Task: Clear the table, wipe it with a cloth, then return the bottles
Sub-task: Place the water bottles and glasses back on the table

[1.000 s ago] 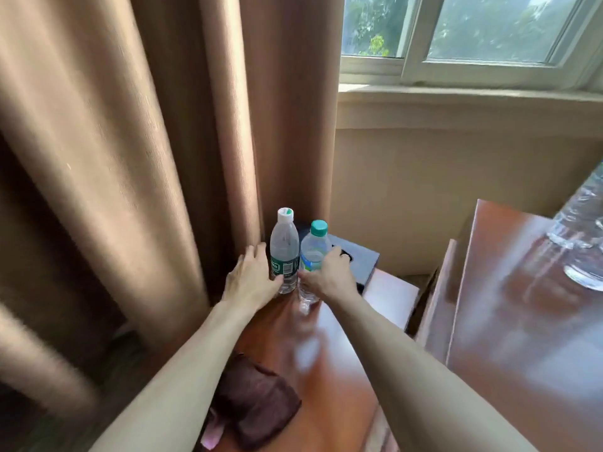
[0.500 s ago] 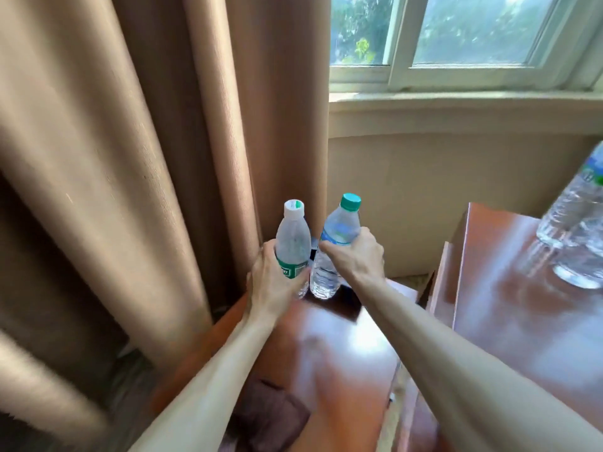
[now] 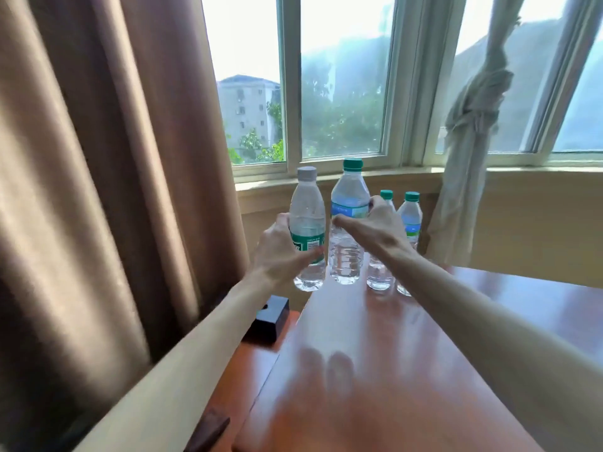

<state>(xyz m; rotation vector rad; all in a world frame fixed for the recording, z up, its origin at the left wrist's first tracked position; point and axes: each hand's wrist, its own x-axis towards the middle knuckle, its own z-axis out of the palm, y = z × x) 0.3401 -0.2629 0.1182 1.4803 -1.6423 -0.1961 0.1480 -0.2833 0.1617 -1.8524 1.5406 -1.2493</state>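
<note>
Bottles look light, slick and crushable, so we hold mid-body: left hand (image 3: 280,252) fingers wrap the white-capped bottle (image 3: 307,230), right hand (image 3: 375,223) fingers the green-capped bottle (image 3: 347,223) at its three o'clock.

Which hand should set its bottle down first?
Right. The right hand holds the green-capped bottle already above the table; the left hand and its white-capped bottle hang past the edge.

Two standing bottles (image 3: 396,243) block the table's (image 3: 408,370) far edge; near tabletop lies open; curtain (image 3: 98,190) crowds left.
</note>
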